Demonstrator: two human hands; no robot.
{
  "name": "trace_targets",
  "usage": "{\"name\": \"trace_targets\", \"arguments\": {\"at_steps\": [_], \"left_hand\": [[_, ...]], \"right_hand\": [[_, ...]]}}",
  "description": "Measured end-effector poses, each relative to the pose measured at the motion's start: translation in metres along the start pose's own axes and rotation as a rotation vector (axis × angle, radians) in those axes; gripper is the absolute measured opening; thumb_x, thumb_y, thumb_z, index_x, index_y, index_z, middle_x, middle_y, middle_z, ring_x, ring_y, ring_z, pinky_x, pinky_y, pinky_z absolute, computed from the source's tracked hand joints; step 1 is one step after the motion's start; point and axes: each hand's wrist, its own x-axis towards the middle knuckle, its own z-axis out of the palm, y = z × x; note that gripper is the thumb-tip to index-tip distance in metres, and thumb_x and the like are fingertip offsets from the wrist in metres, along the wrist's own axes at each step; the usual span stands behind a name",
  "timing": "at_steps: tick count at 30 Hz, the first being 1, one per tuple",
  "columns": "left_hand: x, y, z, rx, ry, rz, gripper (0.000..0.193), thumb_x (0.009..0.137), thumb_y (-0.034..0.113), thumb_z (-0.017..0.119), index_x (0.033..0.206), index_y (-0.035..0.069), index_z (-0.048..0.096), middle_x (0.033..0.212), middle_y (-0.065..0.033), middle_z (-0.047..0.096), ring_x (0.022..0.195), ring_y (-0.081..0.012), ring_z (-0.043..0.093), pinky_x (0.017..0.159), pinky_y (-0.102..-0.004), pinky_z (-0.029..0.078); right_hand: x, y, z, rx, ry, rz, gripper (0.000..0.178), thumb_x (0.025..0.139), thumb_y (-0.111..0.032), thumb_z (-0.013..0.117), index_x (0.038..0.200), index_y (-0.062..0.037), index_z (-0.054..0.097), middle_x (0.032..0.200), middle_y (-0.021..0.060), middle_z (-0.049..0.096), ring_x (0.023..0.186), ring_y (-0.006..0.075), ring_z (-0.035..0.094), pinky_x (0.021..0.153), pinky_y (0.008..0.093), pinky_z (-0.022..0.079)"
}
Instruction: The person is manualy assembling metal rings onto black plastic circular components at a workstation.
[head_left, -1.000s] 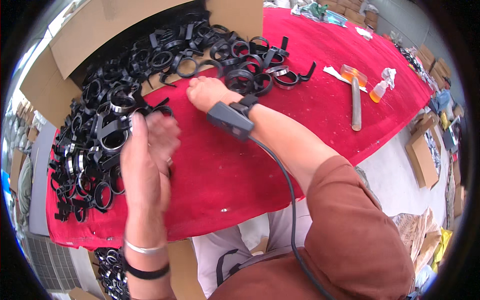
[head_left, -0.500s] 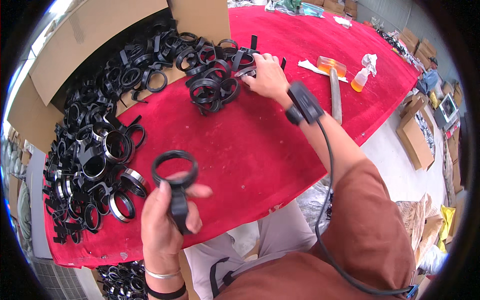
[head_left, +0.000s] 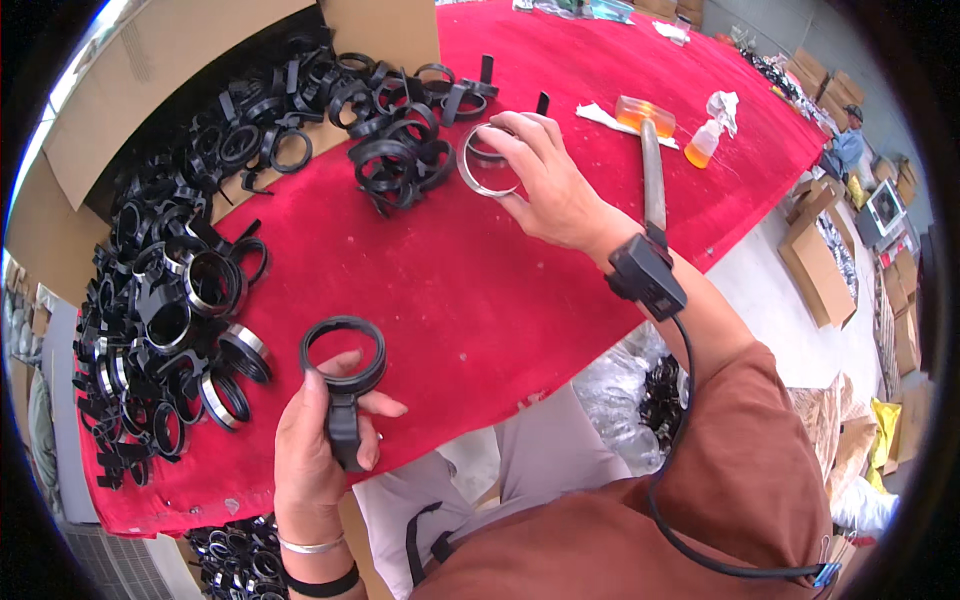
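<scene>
My left hand grips a black ring-shaped part with a short stem near the front of the red-covered table. The fingers wrap the stem, and the ring stands up above them. Over the table, my right hand pinches a thin silver metal ring by its edge. Just left of that ring sits a small cluster of black ring parts. A large heap of similar black parts, several with silver bands, covers the table's left side.
Cardboard walls rise behind the heap. A hammer with a translucent orange head lies to the right, beside a bottle of orange liquid. An open carton stands on the floor. A person sits at the far right.
My right hand has pulled back from beside the black cluster toward me, bringing the silver ring into plain view. My left hand still holds the black ring part, nearly in place.
</scene>
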Motion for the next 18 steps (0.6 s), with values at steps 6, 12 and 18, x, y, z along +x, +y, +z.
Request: {"name": "trace_targets", "arguments": {"at_steps": [6,12,18], "left_hand": [[-0.014,-0.019,0.015,-0.001,-0.025,0.003,0.056,0.098,0.039,0.034,0.128,-0.009,0.034,0.074,-0.0225,0.064,0.039,-0.0153,0.050,0.040,-0.0212,0.040],[-0.036,-0.027,0.017,-0.042,0.030,-0.041,0.050,0.094,0.024,0.049,0.129,-0.007,0.031,0.090,-0.0281,0.063,0.048,-0.0230,0.059,0.045,-0.0276,0.049],[-0.046,-0.030,0.017,-0.139,-0.102,-0.057,0.057,0.092,0.019,0.050,0.136,0.001,0.019,0.097,-0.0310,0.060,0.054,-0.0259,0.063,0.049,-0.0313,0.053]], "right_hand": [[-0.028,-0.045,-0.038,-0.027,-0.069,-0.110,0.060,0.061,0.000,0.070,0.117,-0.0037,0.050,0.120,0.0199,0.046,0.110,0.0385,0.045,0.094,0.0426,0.041],[-0.003,-0.071,-0.073,0.267,-0.866,0.566,0.029,0.084,-0.029,0.065,0.088,-0.0012,0.062,0.077,0.0141,0.063,0.071,0.0225,0.063,0.066,0.0351,0.051],[0.013,-0.035,-0.041,0.478,-1.245,0.885,0.053,0.090,-0.051,0.048,0.089,-0.0011,0.066,0.065,0.0081,0.062,0.060,0.0179,0.063,0.049,0.0302,0.050]]}}
